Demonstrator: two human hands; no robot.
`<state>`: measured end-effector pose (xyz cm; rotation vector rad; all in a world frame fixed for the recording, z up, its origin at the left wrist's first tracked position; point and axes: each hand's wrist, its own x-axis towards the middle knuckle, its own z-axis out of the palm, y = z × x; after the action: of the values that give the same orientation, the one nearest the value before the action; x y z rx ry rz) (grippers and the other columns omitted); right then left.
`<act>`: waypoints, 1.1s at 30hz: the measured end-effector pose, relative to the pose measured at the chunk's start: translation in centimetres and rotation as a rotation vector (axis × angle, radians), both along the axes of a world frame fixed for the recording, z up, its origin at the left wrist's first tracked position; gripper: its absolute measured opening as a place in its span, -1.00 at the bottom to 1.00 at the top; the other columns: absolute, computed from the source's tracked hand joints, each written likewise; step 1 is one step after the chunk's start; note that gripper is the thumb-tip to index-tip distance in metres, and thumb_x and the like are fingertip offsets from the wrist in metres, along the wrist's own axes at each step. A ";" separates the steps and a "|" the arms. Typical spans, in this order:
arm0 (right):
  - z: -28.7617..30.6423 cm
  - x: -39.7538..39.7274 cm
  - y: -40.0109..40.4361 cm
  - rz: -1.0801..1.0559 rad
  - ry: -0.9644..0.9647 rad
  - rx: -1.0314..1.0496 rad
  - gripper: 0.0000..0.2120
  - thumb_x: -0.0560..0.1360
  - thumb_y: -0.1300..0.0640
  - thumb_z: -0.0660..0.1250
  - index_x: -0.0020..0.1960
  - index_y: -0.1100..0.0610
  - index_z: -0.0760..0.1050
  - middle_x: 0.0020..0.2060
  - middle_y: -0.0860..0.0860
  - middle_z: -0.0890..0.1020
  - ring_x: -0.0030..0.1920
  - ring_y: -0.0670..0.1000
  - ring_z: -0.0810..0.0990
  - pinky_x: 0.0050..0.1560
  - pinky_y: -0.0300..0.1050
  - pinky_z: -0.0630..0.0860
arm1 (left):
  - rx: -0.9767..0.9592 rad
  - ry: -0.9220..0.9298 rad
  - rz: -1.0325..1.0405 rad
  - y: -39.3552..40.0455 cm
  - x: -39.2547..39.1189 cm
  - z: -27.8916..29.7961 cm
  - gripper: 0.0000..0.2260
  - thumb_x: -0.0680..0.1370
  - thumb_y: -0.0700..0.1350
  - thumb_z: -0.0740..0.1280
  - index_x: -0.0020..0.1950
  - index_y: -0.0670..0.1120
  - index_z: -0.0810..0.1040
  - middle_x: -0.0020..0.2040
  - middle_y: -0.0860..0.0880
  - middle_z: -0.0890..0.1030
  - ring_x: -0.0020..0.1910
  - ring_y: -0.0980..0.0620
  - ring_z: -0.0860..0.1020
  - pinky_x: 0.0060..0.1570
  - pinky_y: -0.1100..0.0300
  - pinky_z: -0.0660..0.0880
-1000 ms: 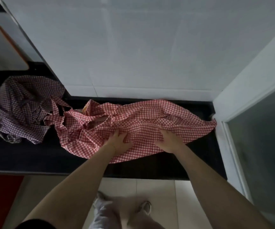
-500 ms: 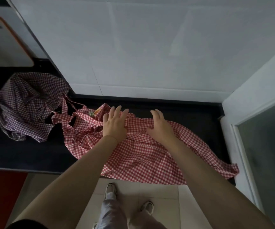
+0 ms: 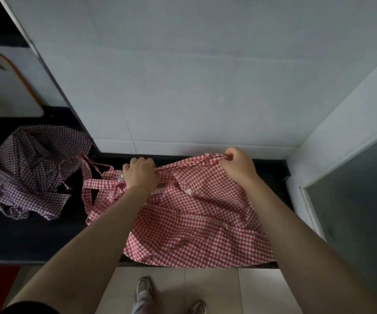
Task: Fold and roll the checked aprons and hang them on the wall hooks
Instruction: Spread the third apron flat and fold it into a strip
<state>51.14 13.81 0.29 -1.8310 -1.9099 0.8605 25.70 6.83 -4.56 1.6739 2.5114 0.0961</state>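
Observation:
A red-and-white checked apron (image 3: 196,223) lies spread on the black counter (image 3: 24,241), its lower edge hanging over the front. My left hand (image 3: 141,174) grips the apron's far edge near the straps and a small white trim. My right hand (image 3: 237,165) pinches the same far edge further right, lifting it into a taut line between both fists. Loose red straps (image 3: 90,180) trail to the left. A second, purple-and-white checked apron (image 3: 29,171) sits crumpled on the counter at the left. No wall hooks are visible.
A white tiled wall (image 3: 194,87) rises directly behind the counter. A white board with an orange rim (image 3: 8,87) leans at the far left. A white frame with a dark panel (image 3: 352,200) bounds the right side. My feet (image 3: 144,288) stand on pale floor tiles.
Both hands went from lying flat on the red apron to gripping its far edge. They moved apart and pulled that edge up and back toward the wall, spreading the cloth.

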 end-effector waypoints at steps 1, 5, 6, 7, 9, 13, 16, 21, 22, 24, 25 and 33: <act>0.7 0.5 0.2 -0.047 0.014 0.007 -0.91 0.52 0.14 0.30 -0.08 0.17 0.49 -0.23 0.02 0.55 -0.17 0.07 0.51 -0.21 -0.06 0.35 | 0.028 -0.011 0.007 0.3 0.2 0.9 -0.81 0.50 -0.15 0.28 0.07 -0.05 0.61 0.03 -0.06 0.58 0.14 -0.11 0.45 0.17 -0.04 0.31; 3.5 3.1 1.2 -0.389 0.104 0.174 -0.89 0.55 0.18 0.27 -0.05 0.24 0.48 -0.07 0.19 0.60 0.01 0.21 0.54 -0.09 0.00 0.33 | 0.097 -0.064 0.013 1.7 0.6 4.3 -0.63 0.50 -0.11 0.36 0.31 -0.06 0.47 0.22 -0.11 0.49 0.24 -0.15 0.41 0.19 -0.05 0.34; 4.0 3.9 1.4 -0.530 0.126 0.199 -0.79 0.58 0.19 0.25 0.13 0.31 0.49 0.13 0.26 0.58 0.18 0.24 0.52 0.09 0.03 0.36 | 0.088 -0.078 0.009 1.8 0.7 4.8 -0.57 0.51 -0.07 0.37 0.36 -0.05 0.41 0.26 -0.13 0.46 0.27 -0.16 0.39 0.22 -0.07 0.35; 4.4 4.8 1.5 -0.658 0.130 0.192 -0.64 0.60 0.20 0.21 0.34 0.37 0.39 0.32 0.30 0.47 0.34 0.26 0.43 0.28 0.03 0.32 | 0.079 -0.093 0.010 1.9 0.9 5.1 -0.54 0.52 -0.04 0.37 0.39 -0.06 0.38 0.29 -0.14 0.44 0.29 -0.17 0.38 0.23 -0.08 0.35; 4.4 6.3 1.4 -0.768 0.033 0.163 -0.47 0.62 0.21 0.16 0.52 0.40 0.13 0.48 0.33 0.25 0.49 0.28 0.24 0.45 0.06 0.20 | 0.082 -0.113 0.014 2.0 1.5 5.1 -0.57 0.54 -0.05 0.33 0.40 -0.08 0.38 0.29 -0.15 0.44 0.28 -0.17 0.39 0.21 -0.08 0.37; 1.9 5.6 0.8 -0.458 -0.378 0.197 -0.62 0.53 0.19 0.25 0.32 0.25 0.39 0.29 0.24 0.44 0.32 0.27 0.41 0.25 0.11 0.41 | 0.008 -0.195 -0.056 1.8 2.6 2.8 -0.64 0.55 -0.08 0.29 0.34 -0.08 0.46 0.29 -0.13 0.45 0.28 -0.15 0.41 0.21 -0.08 0.40; -2.1 3.7 0.3 -0.013 -0.391 0.134 -0.78 0.48 0.17 0.32 0.11 0.18 0.51 0.08 0.15 0.57 0.16 0.22 0.54 0.09 0.06 0.47 | -0.121 -0.314 -0.237 1.9 3.9 0.1 -0.56 0.51 0.04 0.37 0.38 0.01 0.47 0.35 -0.07 0.48 0.33 -0.12 0.44 0.25 -0.06 0.44; -8.4 2.5 -1.8 0.356 -0.393 -0.184 -0.37 0.47 -0.12 0.37 0.46 0.06 0.29 0.40 0.10 0.41 0.39 0.16 0.40 0.37 0.14 0.36 | -0.546 -0.363 -0.369 0.5 5.0 -4.5 -0.30 0.57 0.23 0.28 0.61 0.12 0.06 0.59 -0.04 0.20 0.53 -0.14 0.23 0.51 -0.16 0.13; -9.6 2.6 -2.3 0.357 -0.420 -0.252 -0.22 0.44 -0.29 0.33 0.54 -0.01 0.18 0.48 0.07 0.33 0.44 0.15 0.35 0.43 0.19 0.28 | -0.583 -0.324 -0.358 -0.1 4.8 -5.2 -0.32 0.58 0.25 0.24 0.61 0.12 0.05 0.59 -0.05 0.20 0.54 -0.14 0.22 0.52 -0.15 0.10; -11.3 3.4 -2.8 0.345 -0.465 -0.357 -0.01 0.29 -0.55 0.21 0.57 -0.10 0.06 0.54 0.02 0.24 0.47 0.14 0.31 0.48 0.26 0.17 | -0.573 -0.254 -0.326 -0.9 4.1 -5.8 -0.38 0.58 0.26 0.22 0.58 0.11 0.15 0.54 -0.03 0.31 0.50 -0.11 0.29 0.51 -0.17 0.11; -12.1 3.9 -3.0 0.325 -0.493 -0.400 0.02 0.28 -0.58 0.19 0.58 -0.10 0.07 0.54 0.04 0.23 0.48 0.15 0.31 0.48 0.28 0.16 | -0.552 -0.222 -0.300 -1.1 3.6 -5.9 -0.40 0.57 0.25 0.24 0.55 0.09 0.21 0.49 -0.03 0.39 0.46 -0.11 0.35 0.49 -0.18 0.14; -10.1 2.7 -4.6 0.266 -0.269 -0.370 -0.69 0.53 -0.17 0.31 -0.10 0.09 0.53 -0.13 0.00 0.60 -0.13 -0.02 0.55 0.06 -0.07 0.54 | -0.243 -0.335 -0.024 -1.3 3.4 -3.9 -0.84 0.57 0.09 0.28 -0.07 0.02 0.53 -0.03 -0.01 0.63 0.02 -0.07 0.57 0.20 -0.04 0.47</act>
<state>53.80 9.22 -9.79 -2.0125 -2.3294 1.1713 29.12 5.58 -8.44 1.4562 2.1598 0.0598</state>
